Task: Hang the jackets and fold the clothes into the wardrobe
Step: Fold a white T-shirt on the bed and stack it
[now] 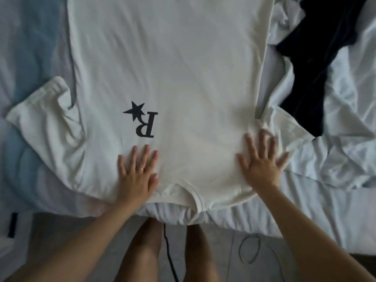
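White tee (183, 68) flat on bed (305, 210), print side up. Collar (189, 192) at bed edge, betw. the two grips & slightly behind them. Hem runs out of view fwd. Long axis: straight ahead, away from both grips.

Left grip (138, 169): palm down, fingers straight, close together, pressing tee. Nothing held. Star-R print (142, 123) just ahead of its fingertips.

Right grip (262, 161): palm down, fingers splayed wide, on shoulder area near tee's side edge. Nothing held. Slightly blurred.

Left-side sleeve (46, 129): outboard of left grip, well apart, lying spread out. Right-side sleeve (284, 127): just outboard of right grip's fingers, rumpled into sheet.

Dark garment (317, 68): fwd & outboard of right grip, beside the tee; touching or not, can't tell.

Judgement: smoothing stage, no fold made yet. Next prob. a sleeve brought inboard across the long axis. Right grip is much nearer its sleeve, so that side looks the easier start. Risk: sheet bunching w/ the cloth.
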Demonstrator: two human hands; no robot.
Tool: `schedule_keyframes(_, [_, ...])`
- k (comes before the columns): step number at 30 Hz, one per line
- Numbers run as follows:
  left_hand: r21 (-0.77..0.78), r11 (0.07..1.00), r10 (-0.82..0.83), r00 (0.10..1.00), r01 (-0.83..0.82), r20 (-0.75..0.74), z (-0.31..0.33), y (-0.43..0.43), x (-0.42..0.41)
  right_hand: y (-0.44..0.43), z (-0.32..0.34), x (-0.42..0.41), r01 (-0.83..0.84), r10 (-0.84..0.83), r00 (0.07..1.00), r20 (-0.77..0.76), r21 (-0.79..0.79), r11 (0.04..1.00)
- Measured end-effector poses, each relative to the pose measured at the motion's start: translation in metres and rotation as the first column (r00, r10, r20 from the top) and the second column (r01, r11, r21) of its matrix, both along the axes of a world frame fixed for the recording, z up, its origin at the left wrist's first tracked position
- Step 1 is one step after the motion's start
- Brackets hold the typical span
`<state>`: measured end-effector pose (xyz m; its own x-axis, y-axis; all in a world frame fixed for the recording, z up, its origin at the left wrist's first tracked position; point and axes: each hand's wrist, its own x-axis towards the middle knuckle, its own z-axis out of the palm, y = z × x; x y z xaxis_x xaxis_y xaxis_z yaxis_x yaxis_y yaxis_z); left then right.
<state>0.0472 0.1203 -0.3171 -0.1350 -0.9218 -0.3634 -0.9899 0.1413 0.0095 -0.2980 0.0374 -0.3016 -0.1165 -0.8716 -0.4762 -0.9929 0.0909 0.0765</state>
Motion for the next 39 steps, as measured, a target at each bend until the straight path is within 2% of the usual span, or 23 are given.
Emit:
schedule_keyframes(3, [0.082, 0.988, 0.128, 0.992, -0.127, -0.002, 0.014, 0.023, -0.014, 0.03, 0.02, -0.018, 0.392, -0.382, 0.919, -0.095, 0.126, 0.911])
schedule_keyframes(5, [0.103, 0.99, 0.109, 0.991, -0.101, -0.073, 0.019, 0.02, -0.03, 0.044, 0.024, -0.007, 0.437, -0.432, 0.898, -0.081, 0.064, 0.897])
schedule_keyframes(7, [0.11, 0.987, -0.097, 0.982, 0.116, -0.164, 0.028, 0.02, -0.049, 0.063, 0.029, 0.013, 0.294, -0.294, 0.955, 0.03, -0.021, 0.955])
schedule_keyframes(8, [0.124, 0.959, -0.225, 0.949, 0.256, -0.219, 0.03, 0.024, -0.057, 0.07, 0.028, 0.023, 0.158, -0.155, 0.982, 0.106, -0.022, 0.987])
schedule_keyframes(10, [0.136, 0.869, -0.412, 0.849, 0.475, -0.33, 0.031, 0.034, -0.068, 0.085, 0.022, 0.029, -0.172, 0.165, 0.964, 0.211, 0.016, 0.985])
schedule_keyframes(11, [0.146, 0.831, -0.458, 0.809, 0.537, -0.368, 0.031, 0.04, -0.072, 0.094, 0.017, 0.023, -0.265, 0.25, 0.947, 0.202, 0.046, 0.963])
schedule_keyframes(12, [0.164, 0.815, -0.456, 0.789, 0.556, -0.411, 0.033, 0.041, -0.074, 0.101, 0.016, 0.014, -0.261, 0.242, 0.955, 0.17, 0.103, 0.96])
schedule_keyframes(13, [0.189, 0.82, -0.413, 0.788, 0.54, -0.458, 0.038, 0.039, -0.076, 0.109, 0.016, 0.002, -0.179, 0.161, 0.978, 0.131, 0.136, 0.974])
schedule_keyframes(15, [0.193, 0.862, -0.305, 0.784, 0.469, -0.54, 0.051, 0.025, -0.08, 0.118, 0.021, -0.018, 0.033, -0.043, 0.993, 0.108, 0.091, 0.995])
schedule_keyframes(17, [0.219, 0.894, -0.203, 0.788, 0.392, -0.581, 0.059, 0.007, -0.083, 0.107, 0.033, -0.022, 0.2, -0.189, 0.952, 0.241, -0.023, 0.98])
schedule_keyframes(18, [0.227, 0.914, -0.15, 0.797, 0.338, -0.585, 0.061, -0.002, -0.086, 0.094, 0.04, -0.022, 0.298, -0.249, 0.911, 0.328, -0.107, 0.949])
schedule_keyframes(21, [0.258, 0.949, 0.011, 0.795, 0.184, -0.606, 0.063, -0.027, -0.107, 0.042, 0.054, -0.032, 0.586, -0.379, 0.757, 0.532, -0.296, 0.754])
schedule_keyframes(22, [0.264, 0.951, 0.042, 0.779, 0.161, -0.625, 0.063, -0.033, -0.116, 0.022, 0.055, -0.038, 0.591, -0.374, 0.762, 0.529, -0.334, 0.734])
schedule_keyframes(24, [0.284, 0.942, 0.056, 0.749, 0.18, -0.661, 0.056, -0.039, -0.137, -0.013, 0.055, -0.051, 0.496, -0.326, 0.83, 0.453, -0.332, 0.803])
schedule_keyframes(26, [0.36, 0.895, 0.065, 0.724, 0.262, -0.687, 0.05, -0.036, -0.155, -0.043, 0.053, -0.061, 0.428, -0.327, 0.86, 0.393, -0.205, 0.88])
schedule_keyframes(28, [0.456, 0.812, 0.07, 0.714, 0.365, -0.696, 0.046, -0.028, -0.171, -0.062, 0.053, -0.068, 0.422, -0.376, 0.861, 0.344, -0.066, 0.904])
schedule_keyframes(30, [0.525, 0.75, 0.067, 0.743, 0.403, -0.666, 0.047, -0.03, -0.185, -0.072, 0.057, -0.078, 0.479, -0.45, 0.802, 0.392, 0.026, 0.877])
schedule_keyframes(32, [0.58, 0.749, 0.17, 0.753, 0.32, -0.636, 0.047, -0.041, -0.19, -0.072, 0.061, -0.085, 0.55, -0.51, 0.701, 0.498, 0.079, 0.832])
schedule_keyframes(33, [0.61, 0.757, 0.298, 0.708, 0.233, -0.64, 0.047, -0.047, -0.193, -0.069, 0.066, -0.089, 0.584, -0.532, 0.65, 0.543, 0.091, 0.807])
schedule_keyframes(34, [0.649, 0.749, 0.461, 0.598, 0.134, -0.656, 0.049, -0.054, -0.197, -0.064, 0.073, -0.095, 0.633, -0.561, 0.586, 0.585, 0.101, 0.767])
schedule_keyframes(36, [0.766, 0.642, 0.741, 0.271, -0.018, -0.614, 0.056, -0.068, -0.205, -0.054, 0.088, -0.102, 0.741, -0.607, 0.401, 0.686, 0.146, 0.655])
schedule_keyframes(37, [0.819, 0.573, 0.812, 0.159, -0.038, -0.561, 0.059, -0.075, -0.211, -0.048, 0.099, -0.104, 0.779, -0.616, 0.298, 0.73, 0.187, 0.599])
schedule_keyframes(39, [0.861, 0.506, 0.861, 0.081, -0.046, -0.502, 0.062, -0.084, -0.221, -0.036, 0.121, -0.101, 0.796, -0.604, 0.148, 0.783, 0.268, 0.543])
